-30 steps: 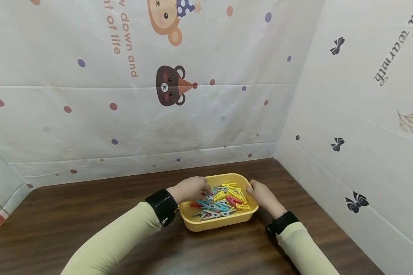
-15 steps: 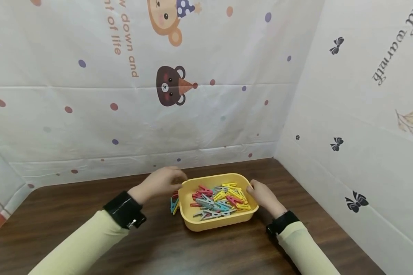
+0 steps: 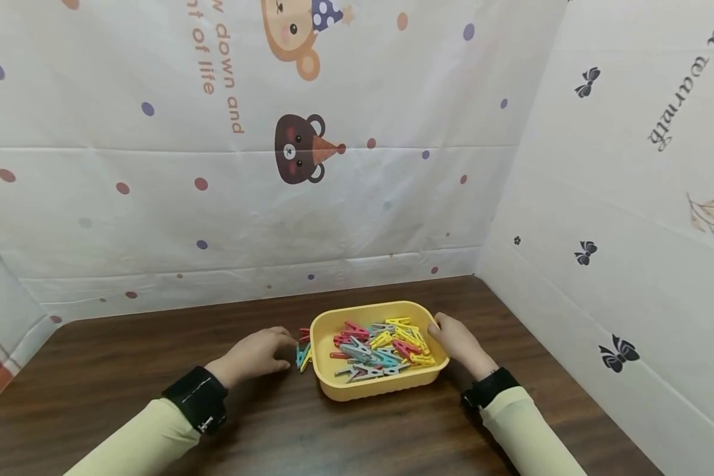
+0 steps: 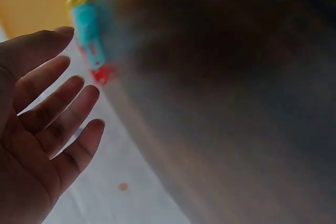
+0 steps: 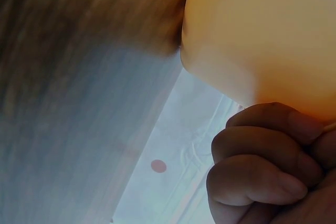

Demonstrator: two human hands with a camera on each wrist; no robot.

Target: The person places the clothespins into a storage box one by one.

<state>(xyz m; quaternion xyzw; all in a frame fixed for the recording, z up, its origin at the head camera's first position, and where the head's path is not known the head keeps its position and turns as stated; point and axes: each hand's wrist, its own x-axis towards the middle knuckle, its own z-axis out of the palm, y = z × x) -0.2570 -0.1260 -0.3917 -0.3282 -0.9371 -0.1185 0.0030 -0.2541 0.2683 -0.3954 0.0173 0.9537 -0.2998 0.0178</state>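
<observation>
A dark wooden table (image 3: 125, 370), its near edge cut off by the frame, sits inside printed white sheeting (image 3: 155, 198) that closes off the back and both sides. Near the far right corner stands a yellow tray (image 3: 376, 389) heaped with coloured clothespins (image 3: 381, 348); the heap is too tangled to count, and the pins at the bottom are hidden under the upper ones. A small cluster of loose clothespins (image 3: 303, 349), red, teal and yellow, lies on the table just beside the tray's left wall; how many there are cannot be made out.

Both wrist views are badly blurred: the left shows only smears of teal, red and yellow past the fingers (image 4: 58, 103), the right little more than the tray's yellow wall (image 5: 262, 30) filling the frame.

The left hand (image 3: 256, 354) lies palm down on the table, fingers spread and relaxed, holding nothing, its fingertips just short of the loose pins; whether they touch cannot be told. The right hand (image 3: 455, 340) has its fingers curled against the tray's right rim, gripping it, with the thumb hidden from view. Black wristbands and pale yellow sleeves cover both forearms.
</observation>
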